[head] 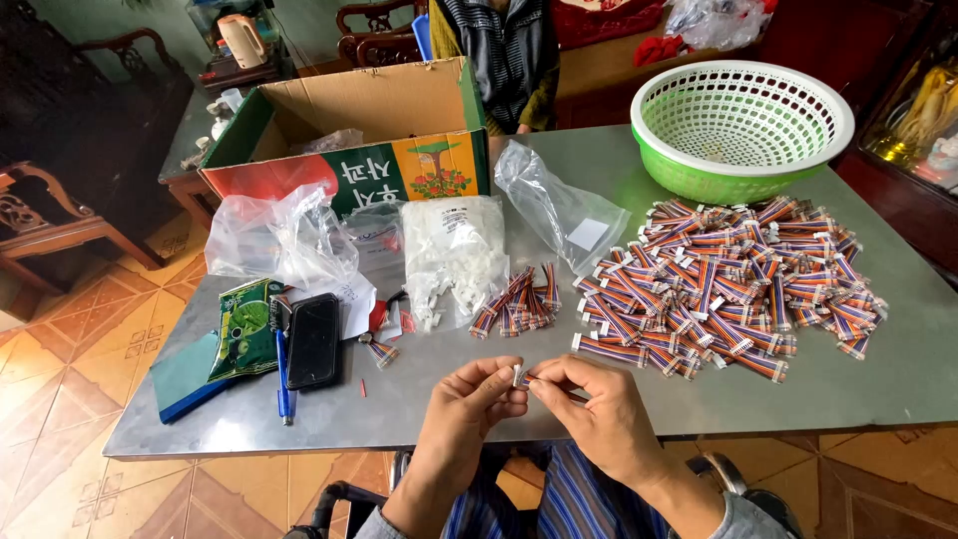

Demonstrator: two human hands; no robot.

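Observation:
Both of my hands meet at the table's near edge. My left hand (466, 409) pinches a small white plastic connector (517, 374) between thumb and fingertips. Against it, my right hand (597, 407) holds the end of a short striped ribbon cable, mostly hidden by the fingers. A small bunch of striped ribbon cables (516, 300) lies just beyond my hands. To the right spreads a large pile of the same cables (726, 284). A clear bag of white connectors (452, 256) sits behind the small bunch.
A green and white plastic basket (741, 125) stands at the back right, an open cardboard box (351, 137) at the back left. Crumpled clear bags (274, 240), a black phone (313, 340), a green packet (243, 329) and a blue pen (284, 379) lie left. A person sits behind the table.

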